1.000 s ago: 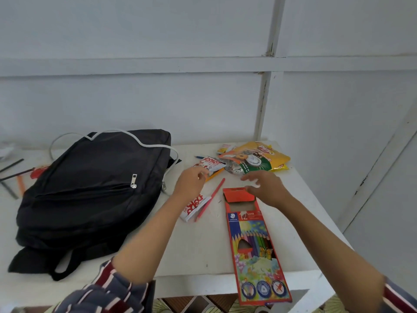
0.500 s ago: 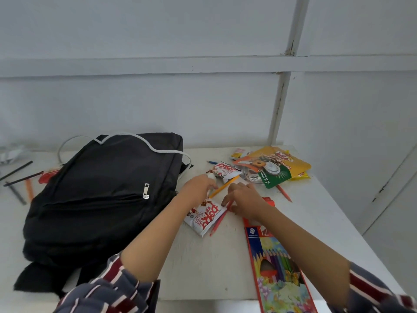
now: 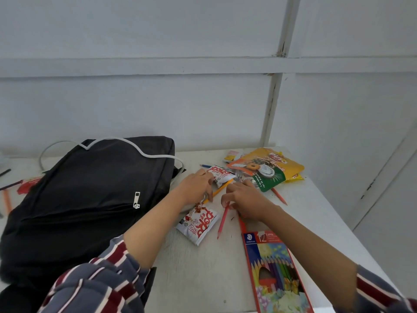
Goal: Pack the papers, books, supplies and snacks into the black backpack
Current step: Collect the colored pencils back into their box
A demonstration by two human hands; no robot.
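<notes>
The black backpack (image 3: pixel 90 199) lies flat on the left of the white table (image 3: pixel 203 279), its front zip closed. My left hand (image 3: pixel 195 188) sits just right of it, fingers curled down over a yellow pencil (image 3: pixel 222 188). My right hand (image 3: pixel 247 199) pinches the top end of a pink pencil (image 3: pixel 223 222). A white and red snack packet (image 3: pixel 198 223) lies below my left hand, and a second one (image 3: pixel 220 173) lies above it. A coloured pencil box (image 3: pixel 274 267) lies open under my right forearm. Yellow and green biscuit bags (image 3: pixel 269 169) sit at the back right.
A red pencil (image 3: pixel 279 196) lies by the biscuit bags, a blue pencil (image 3: pixel 205 165) and a small yellow packet (image 3: pixel 232 155) behind the snacks. More pencils (image 3: pixel 7 201) and a red item (image 3: pixel 28 185) lie left of the backpack. The wall runs close behind; the table edge is at right.
Both hands have come together over the loose pencils between the snack packets. My right hand left the pencil box flap and took the pink pencil's end. The view shifted left.
</notes>
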